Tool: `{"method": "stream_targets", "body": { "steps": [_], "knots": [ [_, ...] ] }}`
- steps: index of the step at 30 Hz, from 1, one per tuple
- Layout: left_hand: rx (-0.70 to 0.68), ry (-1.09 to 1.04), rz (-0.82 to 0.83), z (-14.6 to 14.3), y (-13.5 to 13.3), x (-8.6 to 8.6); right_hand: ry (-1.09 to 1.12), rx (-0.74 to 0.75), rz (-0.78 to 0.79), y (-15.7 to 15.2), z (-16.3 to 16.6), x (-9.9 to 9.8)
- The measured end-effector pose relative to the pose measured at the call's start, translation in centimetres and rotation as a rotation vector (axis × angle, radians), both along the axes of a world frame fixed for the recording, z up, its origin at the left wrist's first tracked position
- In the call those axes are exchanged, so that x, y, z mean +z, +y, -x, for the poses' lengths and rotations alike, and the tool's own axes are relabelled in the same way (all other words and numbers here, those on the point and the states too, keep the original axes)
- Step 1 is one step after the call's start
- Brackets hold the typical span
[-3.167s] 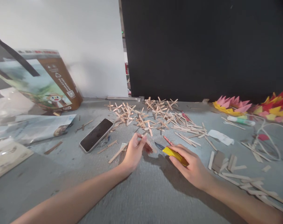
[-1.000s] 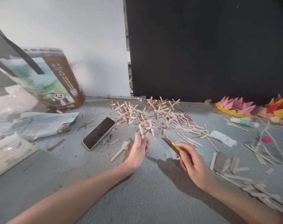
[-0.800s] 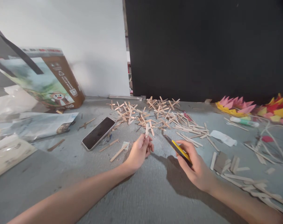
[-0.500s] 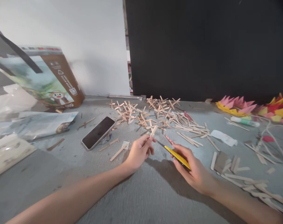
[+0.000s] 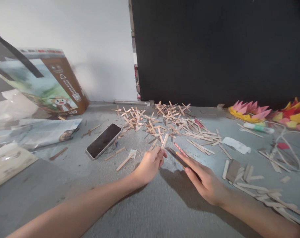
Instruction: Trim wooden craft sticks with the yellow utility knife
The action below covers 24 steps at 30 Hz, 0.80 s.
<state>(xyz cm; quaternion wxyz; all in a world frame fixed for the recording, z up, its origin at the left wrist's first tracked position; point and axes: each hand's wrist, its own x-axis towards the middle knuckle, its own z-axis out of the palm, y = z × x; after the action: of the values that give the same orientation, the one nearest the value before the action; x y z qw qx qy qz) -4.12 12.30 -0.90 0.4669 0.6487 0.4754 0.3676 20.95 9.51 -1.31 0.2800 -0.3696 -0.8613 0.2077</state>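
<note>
Pinched between the thumb and fingers of my left hand (image 5: pixel 150 164) is a wooden craft stick (image 5: pixel 165 140), its free end pointing up and away. My right hand (image 5: pixel 203 178) grips a utility knife (image 5: pixel 178 158), dark side showing, with a thin strip of yellow along its edge. The knife's tip points at my left hand, a small gap apart from it. A thin red-patterned pen-like thing (image 5: pixel 181 150) also sticks out from my right fingers; its kind is unclear. Beyond both hands lies a pile of crossed craft sticks (image 5: pixel 168 115).
A phone (image 5: pixel 104 141) lies left of my hands. Loose sticks (image 5: pixel 263 188) and a grey-brown piece (image 5: pixel 233 171) are at the right. Farther off stand a printed bag (image 5: pixel 63 86), pink-and-yellow paper petals (image 5: pixel 250 110), a glue tube (image 5: pixel 258 128) and a white cable (image 5: pixel 298 155).
The utility knife has rolled over in my right hand: its yellow face has turned away and the dark side shows. My right fingers are straighter. My left hand still holds the stick.
</note>
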Motion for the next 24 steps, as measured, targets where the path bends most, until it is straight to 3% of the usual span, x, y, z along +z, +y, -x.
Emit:
{"method": "stream_targets", "body": {
  "steps": [12, 24],
  "knots": [
    [-0.044, 0.056, -0.061, -0.1, -0.2, 0.5, 0.006, -0.011, 0.003, 0.1, 0.1, -0.1],
    [-0.082, 0.063, -0.116, 0.1, -0.3, -0.5, 0.049, -0.032, 0.009, -0.2, 0.3, 0.1]
  ]
}}
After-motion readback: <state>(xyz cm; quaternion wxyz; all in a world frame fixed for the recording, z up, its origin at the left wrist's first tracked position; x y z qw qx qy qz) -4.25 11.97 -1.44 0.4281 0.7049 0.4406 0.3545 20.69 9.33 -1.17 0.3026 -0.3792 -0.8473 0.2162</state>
